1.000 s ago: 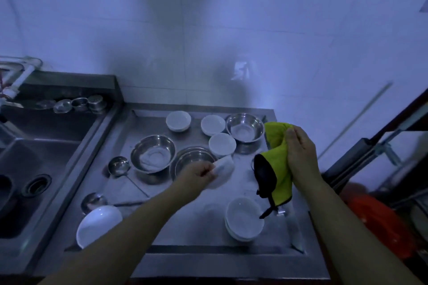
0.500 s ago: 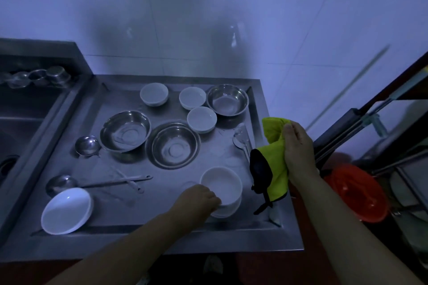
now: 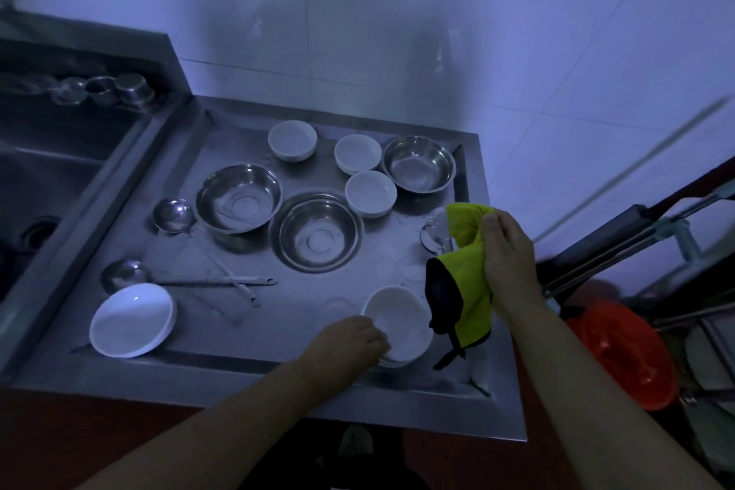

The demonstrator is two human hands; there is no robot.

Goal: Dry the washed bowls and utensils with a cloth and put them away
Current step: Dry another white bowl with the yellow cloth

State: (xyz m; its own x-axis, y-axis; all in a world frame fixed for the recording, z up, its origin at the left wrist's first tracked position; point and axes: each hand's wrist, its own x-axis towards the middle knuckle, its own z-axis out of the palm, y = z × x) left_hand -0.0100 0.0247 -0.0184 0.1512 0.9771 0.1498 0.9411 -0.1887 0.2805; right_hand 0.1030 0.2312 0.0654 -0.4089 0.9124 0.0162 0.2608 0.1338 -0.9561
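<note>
On the drainboard (image 3: 167, 366) the left hand (image 3: 350, 344) curls its fingers against the side of the stacked white bowls (image 3: 399, 324), which could slide or tip off the near edge if nudged, while the right hand (image 3: 507, 255) clamps the yellow cloth (image 3: 471, 278), whose hanging tail might snag them.

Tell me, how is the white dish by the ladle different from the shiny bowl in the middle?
The white plate is white and shallow; the middle steel bowl is shiny metal and deeper. The white plate sits at the near left corner of the draining board beside a ladle; the middle steel bowl sits among other bowls. Both are round, face up, hold nothing, and no hand touches them.
</note>
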